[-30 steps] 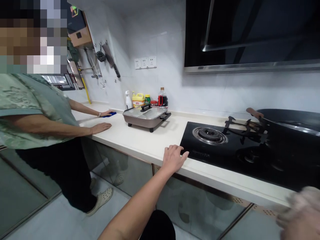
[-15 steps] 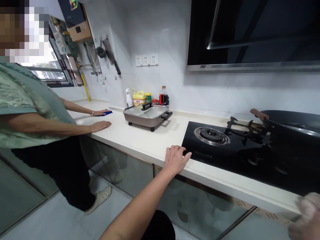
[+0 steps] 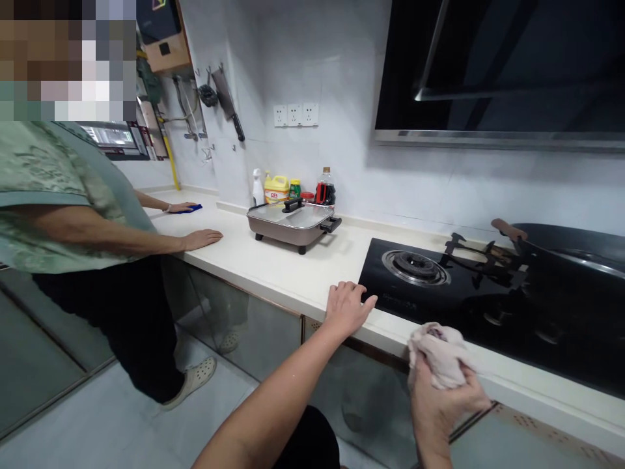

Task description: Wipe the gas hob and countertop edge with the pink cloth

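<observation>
My left hand (image 3: 347, 306) lies on the front edge of the white countertop (image 3: 273, 267), fingers spread, the tips at the near left corner of the black gas stove (image 3: 469, 306). In my right hand (image 3: 442, 407) is a crumpled pale pinkish cloth (image 3: 439, 355), held at the counter's front edge just before the stove. Fingers and thumb close round the cloth, which partly covers them. A round burner (image 3: 415, 267) without a grate shows on the stove's left side.
A large dark wok (image 3: 576, 260) stands on the stove's right side. A lidded electric pan (image 3: 288, 228) sits left of the stove, bottles (image 3: 326, 187) behind it. A co-worker (image 3: 88, 182) stands at left, one hand on a blue cloth (image 3: 193, 208). The range hood (image 3: 488, 137) hangs above.
My right hand has come in from the lower right edge with the cloth, moving left to the counter front. My left hand stays put. The co-worker's hand and blue cloth have shifted farther back and left.
</observation>
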The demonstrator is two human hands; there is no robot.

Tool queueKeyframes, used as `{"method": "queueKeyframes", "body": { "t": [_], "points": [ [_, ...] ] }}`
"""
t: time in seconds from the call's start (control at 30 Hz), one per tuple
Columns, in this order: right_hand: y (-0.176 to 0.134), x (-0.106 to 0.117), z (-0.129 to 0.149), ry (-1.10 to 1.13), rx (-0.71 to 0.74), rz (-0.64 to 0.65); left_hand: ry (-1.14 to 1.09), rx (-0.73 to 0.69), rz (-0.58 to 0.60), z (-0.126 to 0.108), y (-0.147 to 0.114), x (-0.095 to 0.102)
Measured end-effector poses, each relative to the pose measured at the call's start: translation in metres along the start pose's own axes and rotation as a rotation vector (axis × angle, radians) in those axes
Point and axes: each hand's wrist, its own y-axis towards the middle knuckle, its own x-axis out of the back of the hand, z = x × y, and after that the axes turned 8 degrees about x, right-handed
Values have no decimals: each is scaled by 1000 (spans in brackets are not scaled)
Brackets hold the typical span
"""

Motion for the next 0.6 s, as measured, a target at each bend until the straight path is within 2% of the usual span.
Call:
{"method": "queueKeyframes", "body": {
  "t": [0.1, 0.23, 0.3, 0.37, 0.43, 0.5, 0.53, 0.6],
  "points": [
    [-6, 0, 6, 46, -141, -65, -2, 0, -13, 0, -1, 0],
    [6, 22, 20, 154, -331, 138, 13, -9, -18, 1, -1, -1],
    [28, 37, 32, 196, -318, 209, 15, -13, -31, 2, -1, -2],
    [60, 51, 44, 182, -172, 257, 16, -18, -42, 3, -1, -3],
    [93, 58, 50, 92, 94, 317, 17, -23, -44, 4, 0, -4],
    [118, 55, 49, -65, 356, 357, 13, -20, -39, 4, 0, -4],
    [125, 50, 45, -160, 437, 372, 9, -19, -36, 4, 0, -3],
    [127, 36, 32, -350, 471, 439, 0, -16, -30, 4, 1, -2]
  ]
}}
